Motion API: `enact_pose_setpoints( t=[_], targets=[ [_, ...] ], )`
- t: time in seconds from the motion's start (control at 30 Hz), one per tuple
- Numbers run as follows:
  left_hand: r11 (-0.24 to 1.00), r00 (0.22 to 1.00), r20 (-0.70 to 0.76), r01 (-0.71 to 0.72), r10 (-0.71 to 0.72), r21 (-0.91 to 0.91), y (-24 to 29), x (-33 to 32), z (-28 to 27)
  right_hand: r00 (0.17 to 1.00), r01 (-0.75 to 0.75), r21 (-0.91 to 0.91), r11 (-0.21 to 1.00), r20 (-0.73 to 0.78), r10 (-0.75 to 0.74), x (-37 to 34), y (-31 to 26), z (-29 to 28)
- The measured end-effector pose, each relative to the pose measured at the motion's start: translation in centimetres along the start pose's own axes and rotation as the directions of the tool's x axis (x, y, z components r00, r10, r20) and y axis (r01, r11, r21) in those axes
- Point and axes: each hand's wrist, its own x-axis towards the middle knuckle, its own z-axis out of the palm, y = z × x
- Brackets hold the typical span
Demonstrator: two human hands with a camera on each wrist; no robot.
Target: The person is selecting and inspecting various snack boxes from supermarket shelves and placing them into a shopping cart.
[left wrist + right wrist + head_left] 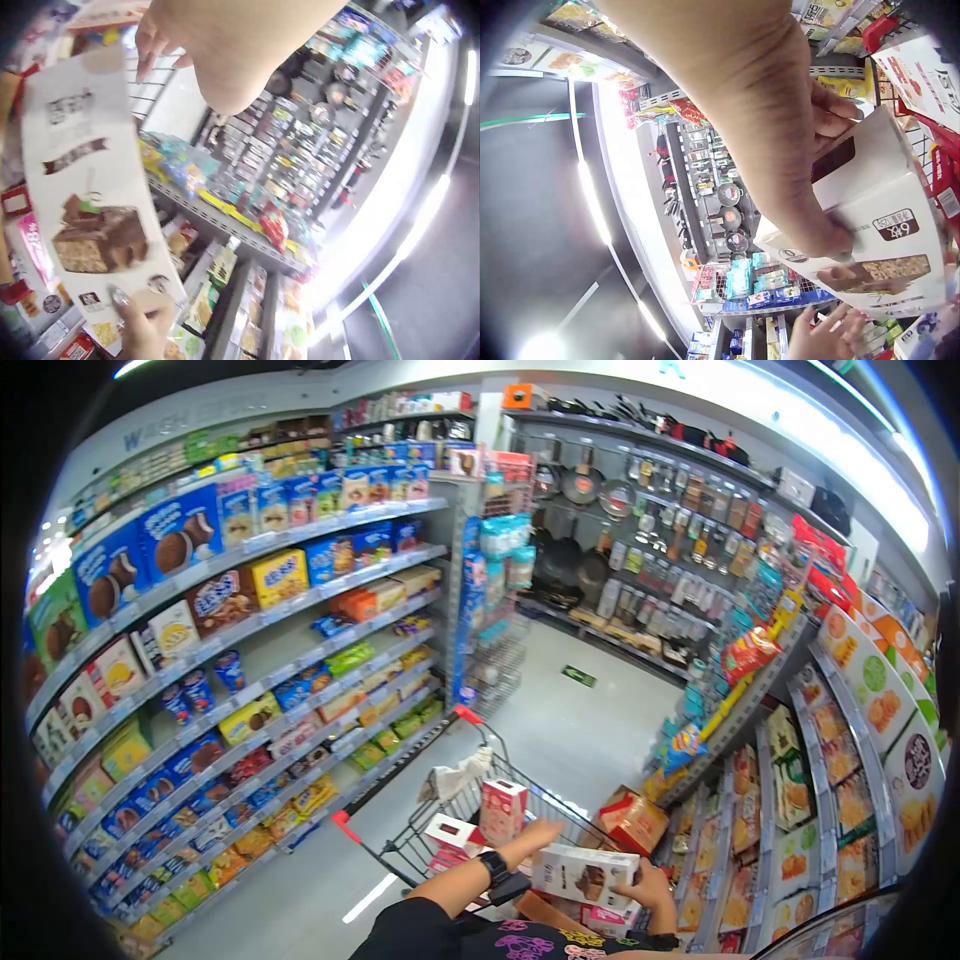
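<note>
My right hand (pixel 655 890) grips a white cake box (pixel 585 875) by one end, over the shopping cart (pixel 400 860). In the right wrist view, the thumb of my right hand (pixel 810 187) lies on the printed face, with its fingers around the far side. The box (pixel 94 202) shows a chocolate cake picture in the left wrist view. My left hand (pixel 540 835), a dark watch on its wrist, is close to the box's other end. Its loosely spread fingers (pixel 829 330) hold nothing.
White-and-red boxes (pixel 503 810) and a light cloth (pixel 455 773) are in or on the cart. Snack shelves (pixel 250 620) line the left side, and packaged-food shelves (pixel 800 800) the right. Pans (pixel 583 485) hang at the back. A brown-red carton (pixel 635 820) stands beside the cart.
</note>
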Motion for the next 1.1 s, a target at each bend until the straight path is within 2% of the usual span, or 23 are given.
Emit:
enact_pose_setpoints(
  t=[0.07, 0.1, 0.13, 0.2, 0.23, 0.27, 0.33, 0.37, 0.43, 0.47, 0.5, 0.53, 0.57, 0.6, 0.63, 0.7, 0.73, 0.83, 0.93, 1.0, 1.03, 1.07, 1.1],
  targets=[
    [0.978, 0.955, -0.212, -0.202, 0.208, 0.049, 5.1, 0.3, -2.0, 0.999, 0.042, 0.038, 0.998, 0.007, -0.042, -0.6, -0.9, -0.8],
    [0.944, 0.914, -0.260, -0.328, 0.311, -0.024, 10.2, -3.4, -5.1, 0.997, 0.069, 0.056, 0.996, 0.013, -0.070, -0.7, -1.7, -1.3],
    [0.887, 0.860, -0.305, -0.453, 0.410, -0.085, 15.4, -7.2, -8.4, 0.996, 0.082, 0.024, 0.996, 0.036, -0.082, 0.0, 0.0, -0.3],
    [0.629, 0.711, -0.298, -0.702, 0.636, -0.332, 22.2, -13.0, -13.0, 0.993, 0.106, 0.038, 0.994, 0.045, -0.108, 0.4, 0.1, -0.1],
    [0.546, 0.649, -0.284, -0.754, 0.706, -0.365, 25.0, -16.4, -15.6, 0.991, 0.120, 0.023, 0.992, 0.048, -0.121, 0.7, 0.8, 0.1],
    [0.458, 0.582, -0.269, -0.791, 0.767, -0.407, 27.0, -19.9, -17.9, 0.988, 0.080, 0.006, 0.997, 0.130, -0.080, 1.1, 0.7, -0.2],
    [0.184, 0.360, -0.442, -0.902, 0.822, -0.392, 29.3, -25.5, -20.1, 0.984, 0.152, -0.033, 0.988, 0.098, -0.148, 2.6, 1.7, 0.4],
    [0.066, 0.151, -0.526, -0.982, 0.837, -0.177, 29.3, -26.7, -20.6, 0.980, 0.178, -0.052, 0.983, 0.096, -0.172, 2.5, 2.1, 0.8],
    [-0.183, -0.086, -0.649, -0.979, 0.756, -0.084, 31.1, -30.0, -20.4, 0.965, 0.209, 0.057, 0.976, 0.149, -0.215, 2.1, -0.4, -0.7],
    [-0.306, -0.199, -0.696, -0.951, 0.689, -0.031, 32.0, -31.1, -20.0, 0.964, 0.237, -0.007, 0.971, 0.122, -0.234, 2.7, -0.2, -0.2],
    [-0.379, -0.264, -0.717, -0.925, 0.645, 0.000, 32.7, -31.9, -19.5, 0.963, 0.259, -0.076, 0.963, 0.100, -0.251, 3.0, 0.3, 0.2],
    [-0.472, -0.352, -0.721, -0.881, 0.597, 0.039, 33.2, -32.8, -19.4, 0.971, 0.204, -0.082, 0.976, 0.145, -0.190, 2.7, -0.4, -0.4],
    [-0.504, -0.366, -0.724, -0.863, 0.584, 0.029, 33.2, -33.0, -18.9, 0.974, 0.150, -0.094, 0.984, 0.183, -0.131, 2.5, -1.5, -1.1],
    [-0.534, -0.374, -0.724, -0.846, 0.579, 0.010, 33.4, -33.0, -18.4, 0.970, 0.214, -0.039, 0.976, 0.122, -0.208, 1.9, -2.7, -1.6],
    [-0.551, -0.375, -0.728, -0.835, 0.574, -0.005, 33.4, -33.1, -18.0, 0.963, 0.251, -0.075, 0.965, 0.115, -0.242, 2.3, -1.8, -1.1],
    [-0.574, -0.363, -0.732, -0.818, 0.577, -0.047, 33.4, -33.0, -17.2, 0.965, 0.233, -0.036, 0.972, 0.133, -0.226, 1.6, -3.3, -2.1],
    [-0.578, -0.352, -0.733, -0.813, 0.583, -0.068, 33.6, -32.9, -17.0, 0.962, 0.261, -0.022, 0.965, 0.081, -0.259, 1.4, -3.2, -1.9],
    [-0.588, -0.308, -0.733, -0.794, 0.606, -0.153, 33.8, -32.1, -16.3, 0.974, 0.167, 0.020, 0.986, 0.151, -0.168, 0.8, -2.5, -2.0],
    [-0.574, -0.232, -0.723, -0.774, 0.651, -0.269, 33.9, -30.8, -16.0, 0.981, 0.128, 0.036, 0.991, 0.142, -0.132, -0.2, -2.0, -2.2],
    [-0.496, -0.106, -0.692, -0.774, 0.714, -0.394, 33.7, -29.4, -15.9, 0.982, 0.150, 0.086, 0.985, 0.101, -0.158, -0.3, -1.0, -1.7],
    [-0.419, 0.003, -0.660, -0.771, 0.751, -0.480, 33.4, -28.2, -15.8, 0.979, 0.185, 0.122, 0.975, 0.060, -0.193, -0.1, 0.7, -0.6],
    [-0.294, 0.146, -0.600, -0.765, 0.787, -0.572, 33.0, -26.7, -15.4, 0.976, 0.214, 0.159, 0.964, 0.015, -0.219, -0.5, 2.0, 0.4],
    [-0.129, 0.304, -0.506, -0.745, 0.807, -0.655, 32.6, -24.7, -14.8, 0.985, 0.080, 0.263, 0.962, 0.128, -0.117, -1.7, -0.3, -1.4]
  ],
)
